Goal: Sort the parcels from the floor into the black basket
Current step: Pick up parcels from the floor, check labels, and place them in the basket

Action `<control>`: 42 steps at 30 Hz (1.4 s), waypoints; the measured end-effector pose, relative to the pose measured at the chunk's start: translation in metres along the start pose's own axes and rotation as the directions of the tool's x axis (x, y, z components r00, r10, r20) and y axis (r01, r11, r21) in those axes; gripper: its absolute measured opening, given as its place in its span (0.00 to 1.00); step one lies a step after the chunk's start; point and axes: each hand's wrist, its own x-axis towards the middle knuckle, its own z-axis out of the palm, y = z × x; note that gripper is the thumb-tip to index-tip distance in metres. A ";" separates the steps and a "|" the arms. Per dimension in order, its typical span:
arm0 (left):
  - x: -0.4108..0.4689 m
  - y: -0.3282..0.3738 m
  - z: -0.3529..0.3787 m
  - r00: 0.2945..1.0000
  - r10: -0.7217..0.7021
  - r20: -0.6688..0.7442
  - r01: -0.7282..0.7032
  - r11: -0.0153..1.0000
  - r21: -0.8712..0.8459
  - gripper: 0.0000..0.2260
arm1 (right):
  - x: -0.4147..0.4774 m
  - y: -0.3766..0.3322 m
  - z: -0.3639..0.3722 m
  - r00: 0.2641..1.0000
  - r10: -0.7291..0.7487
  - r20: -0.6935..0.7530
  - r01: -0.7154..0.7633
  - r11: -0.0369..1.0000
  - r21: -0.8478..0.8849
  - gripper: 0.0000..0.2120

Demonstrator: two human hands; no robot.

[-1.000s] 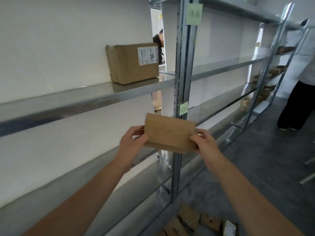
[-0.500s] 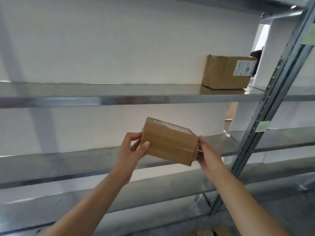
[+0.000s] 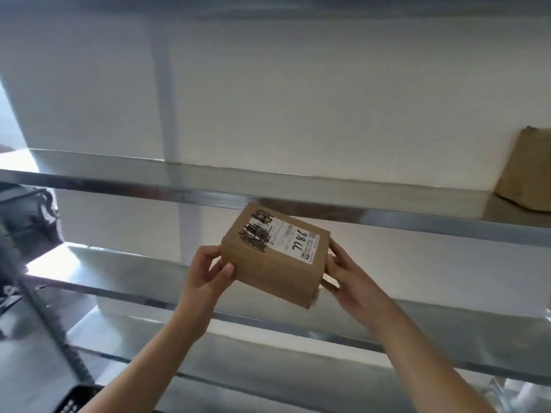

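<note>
- Holding a small brown cardboard parcel (image 3: 274, 263) in mid-air in front of shiny metal shelving (image 3: 119, 186); resting it on no shelf board, only between the two hands.
- Pinching the parcel's left end with the left hand (image 3: 208, 275), thumb curling over the near edge and fingers wrapping behind; clamping the right end with the right hand (image 3: 354, 281), fingers lying along the end face and thumb tucking under the near lower corner.
- Turning the white printed label (image 3: 292, 238) up toward the camera, black scribble covering part of it and a handwritten number beside that; tilting the parcel so that the right end is sitting lower than the left.
- Keeping the long axis roughly left to right, spanning from one hand to the other.
- Glimpsing a black lattice plastic basket (image 3: 74, 397) at the bottom-left corner, mostly cut off by the frame edge; lying well below and to the left of the hands, nearer the left hand than the right.
- Judging the step as carrying toward the drop; probably calling for a swing down and leftward, left end leading, before letting go.
- Leaving untouched a larger brown cardboard box (image 3: 527, 171) sitting on the upper shelf at far right, well apart from the hands; passing over a dark blurred object (image 3: 26, 216) at the left edge, too smeared for identifying.
</note>
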 end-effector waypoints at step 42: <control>-0.157 0.074 -0.409 0.460 0.201 -0.865 0.163 0.938 0.305 0.19 | 0.144 0.215 0.496 0.589 0.379 0.714 -0.306 0.922 -0.237 0.18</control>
